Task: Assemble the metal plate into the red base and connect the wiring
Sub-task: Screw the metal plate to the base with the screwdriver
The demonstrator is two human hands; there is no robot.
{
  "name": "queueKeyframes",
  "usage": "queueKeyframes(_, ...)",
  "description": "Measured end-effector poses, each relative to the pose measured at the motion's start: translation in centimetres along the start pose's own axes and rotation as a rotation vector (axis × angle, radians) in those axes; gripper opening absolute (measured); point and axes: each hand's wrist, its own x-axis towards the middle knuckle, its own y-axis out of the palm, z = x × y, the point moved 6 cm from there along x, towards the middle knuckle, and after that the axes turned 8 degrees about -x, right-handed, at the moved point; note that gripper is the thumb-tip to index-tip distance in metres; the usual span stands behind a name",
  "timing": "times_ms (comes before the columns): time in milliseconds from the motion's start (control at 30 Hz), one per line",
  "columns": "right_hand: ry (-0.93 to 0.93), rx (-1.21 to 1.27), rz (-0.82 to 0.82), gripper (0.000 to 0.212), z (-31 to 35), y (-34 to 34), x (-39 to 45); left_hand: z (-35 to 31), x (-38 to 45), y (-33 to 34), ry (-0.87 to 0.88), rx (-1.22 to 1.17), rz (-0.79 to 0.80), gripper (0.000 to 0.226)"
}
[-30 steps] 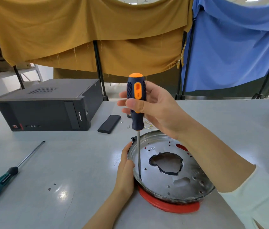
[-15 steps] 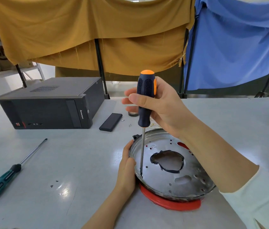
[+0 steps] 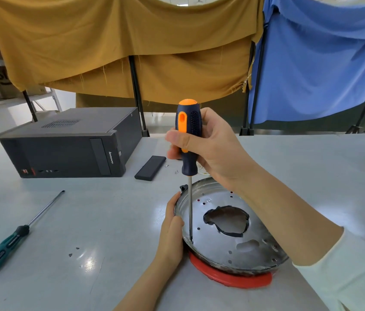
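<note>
The round metal plate [image 3: 219, 245] sits in the red base [image 3: 233, 280], whose rim shows only at the near side. The plate has small holes and a large black-edged opening in its middle. My right hand [image 3: 210, 144] grips the navy and orange handle of a screwdriver [image 3: 188, 135], held upright with its tip on the plate's left edge. My left hand [image 3: 171, 230] holds the plate's left rim, thumb on the edge beside the tip. No wiring shows clearly.
A black desktop computer case [image 3: 69, 149] lies at the back left. A black flat box [image 3: 150, 168] and small screws [image 3: 176, 172] lie behind the plate. A green-handled screwdriver [image 3: 4, 245] lies at the left. Yellow and blue cloths hang behind the table.
The screwdriver handle has turned in my right hand, its orange strip now facing left. Tip and left hand stay in place on the plate.
</note>
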Motion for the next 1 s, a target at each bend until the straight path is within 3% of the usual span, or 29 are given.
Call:
queueKeyframes(67,0.014,-0.046,-0.017,0.024,-0.1,0.2,0.2,0.0,0.0,-0.1,0.001,-0.001,-0.003,0.047)
queueKeyframes(133,0.019,0.065,0.073,0.018,0.0,0.7,0.2,0.0,0.0,-0.1,0.005,-0.004,0.0,0.047)
queueKeyframes(267,0.04,0.177,0.199,0.031,0.3,0.4,-0.3,0.1,0.1,0.0,0.008,-0.018,0.01,0.047)
queueKeyframes(467,-0.004,-0.072,-0.052,0.029,-0.1,-0.5,0.1,-0.1,-0.1,0.0,0.037,-0.017,0.004,0.046)
queueKeyframes(533,0.025,-0.139,-0.07,0.03,-0.2,-0.6,0.4,-0.1,-0.1,0.0,0.037,-0.017,0.008,0.046)
queueKeyframes(633,0.043,0.022,0.122,0.023,0.1,0.3,0.5,-0.1,0.0,-0.1,0.039,-0.005,0.014,0.05)
queueKeyframes(733,0.095,0.173,0.254,0.033,0.2,0.7,0.1,0.0,0.0,-0.1,0.031,0.003,0.013,0.048)
queueKeyframes(1000,0.027,-0.23,-0.018,0.031,0.2,-0.4,0.4,-0.1,-0.1,0.0,0.018,-0.002,-0.001,0.046)
